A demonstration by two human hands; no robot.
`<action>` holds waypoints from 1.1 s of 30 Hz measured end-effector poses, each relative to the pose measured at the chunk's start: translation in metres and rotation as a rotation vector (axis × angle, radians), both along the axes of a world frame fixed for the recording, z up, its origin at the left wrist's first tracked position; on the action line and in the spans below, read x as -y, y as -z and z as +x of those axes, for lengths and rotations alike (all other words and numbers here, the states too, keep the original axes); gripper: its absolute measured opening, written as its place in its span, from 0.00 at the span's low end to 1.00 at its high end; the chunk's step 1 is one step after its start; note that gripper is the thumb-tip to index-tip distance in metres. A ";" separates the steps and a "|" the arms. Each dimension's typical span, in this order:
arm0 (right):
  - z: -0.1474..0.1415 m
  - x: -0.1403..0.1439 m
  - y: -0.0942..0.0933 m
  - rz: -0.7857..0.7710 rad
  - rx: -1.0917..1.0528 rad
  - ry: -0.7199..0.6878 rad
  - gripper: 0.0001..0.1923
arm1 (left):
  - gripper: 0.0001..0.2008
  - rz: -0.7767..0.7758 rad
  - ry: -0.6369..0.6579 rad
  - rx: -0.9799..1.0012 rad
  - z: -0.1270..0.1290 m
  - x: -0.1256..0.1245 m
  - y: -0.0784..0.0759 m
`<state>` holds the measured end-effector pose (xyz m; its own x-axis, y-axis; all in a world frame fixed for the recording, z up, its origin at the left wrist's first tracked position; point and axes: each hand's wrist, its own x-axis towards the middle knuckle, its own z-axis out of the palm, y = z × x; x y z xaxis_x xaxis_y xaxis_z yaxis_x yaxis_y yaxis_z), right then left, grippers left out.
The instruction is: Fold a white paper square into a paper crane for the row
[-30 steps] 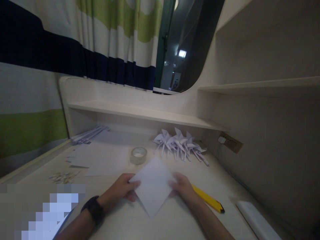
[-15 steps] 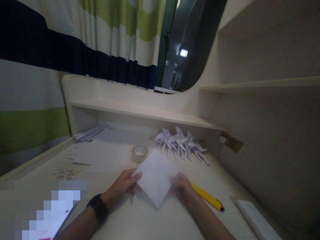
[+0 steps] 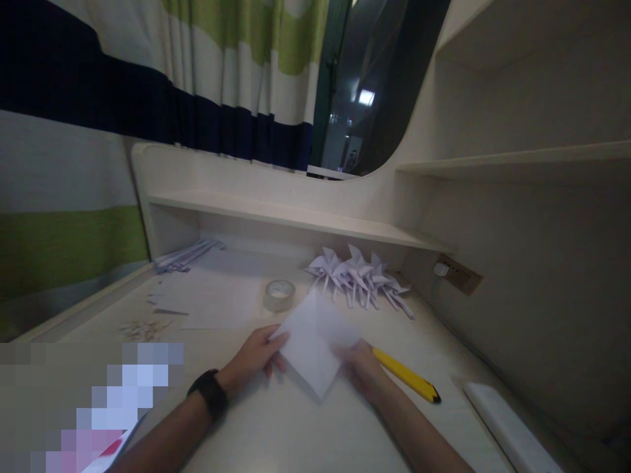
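Note:
A white square sheet of paper (image 3: 315,341) is held corner-up like a diamond just above the pale desk (image 3: 276,433). My left hand (image 3: 254,358) pinches its left corner; a black watch sits on that wrist. My right hand (image 3: 362,371) grips the right corner and looks slightly blurred. A yellow utility knife (image 3: 407,376) lies on the desk just right of my right hand.
A roll of clear tape (image 3: 279,295) stands behind the paper. Several folded paper pinwheels (image 3: 359,279) lie at the back under the shelf (image 3: 296,220). Loose sheets (image 3: 211,299) and small scraps (image 3: 145,328) lie to the left. A white flat object (image 3: 507,427) rests at right.
The sheet has lifted slightly and moved away from me, appearing smaller and higher in view. Both hands kept their grip on its corners. The camera drifted a little to the left.

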<state>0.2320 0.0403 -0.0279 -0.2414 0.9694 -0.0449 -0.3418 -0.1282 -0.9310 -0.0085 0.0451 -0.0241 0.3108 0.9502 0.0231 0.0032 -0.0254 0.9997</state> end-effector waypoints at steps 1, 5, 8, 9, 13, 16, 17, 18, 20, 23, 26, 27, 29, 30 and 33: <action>0.000 0.000 0.001 -0.002 0.001 -0.008 0.25 | 0.24 -0.003 0.014 0.001 0.000 0.000 0.000; 0.004 -0.003 0.002 -0.015 0.021 -0.039 0.24 | 0.24 -0.014 0.044 0.037 -0.002 0.001 0.001; 0.011 -0.007 0.002 -0.017 0.050 -0.051 0.21 | 0.23 -0.023 0.057 0.062 -0.003 0.001 0.000; 0.014 -0.009 0.001 -0.013 0.063 -0.058 0.19 | 0.23 -0.028 0.059 0.063 -0.003 0.001 -0.001; 0.025 -0.015 -0.001 0.002 0.099 -0.060 0.16 | 0.23 -0.018 0.036 0.036 -0.005 0.000 -0.005; 0.029 -0.017 0.000 0.002 0.113 -0.066 0.16 | 0.23 -0.004 0.004 0.017 -0.005 0.000 -0.007; 0.029 -0.017 0.001 0.001 0.118 -0.072 0.15 | 0.23 -0.011 0.006 0.028 -0.006 0.000 -0.008; 0.030 -0.017 0.002 0.000 0.124 -0.080 0.14 | 0.24 -0.026 0.017 0.048 -0.006 0.001 -0.009; 0.029 -0.016 0.003 0.000 0.133 -0.100 0.12 | 0.24 -0.062 0.059 0.108 -0.007 0.002 -0.010; 0.025 -0.013 0.004 0.015 0.137 -0.136 0.11 | 0.24 -0.104 0.151 0.218 -0.009 0.006 -0.015; 0.016 -0.009 0.004 0.042 0.128 -0.154 0.11 | 0.22 -0.151 0.225 0.259 -0.010 0.011 -0.022; 0.013 -0.008 0.005 0.051 0.121 -0.148 0.12 | 0.21 -0.165 0.236 0.254 -0.010 0.012 -0.023; 0.009 -0.006 0.005 0.061 0.107 -0.113 0.12 | 0.20 -0.168 0.233 0.232 -0.011 0.012 -0.023; 0.007 -0.006 0.004 0.059 0.098 -0.087 0.12 | 0.20 -0.161 0.220 0.216 -0.011 0.012 -0.022; 0.007 -0.007 0.001 0.032 0.067 -0.001 0.15 | 0.19 -0.147 0.148 0.156 -0.013 0.007 -0.014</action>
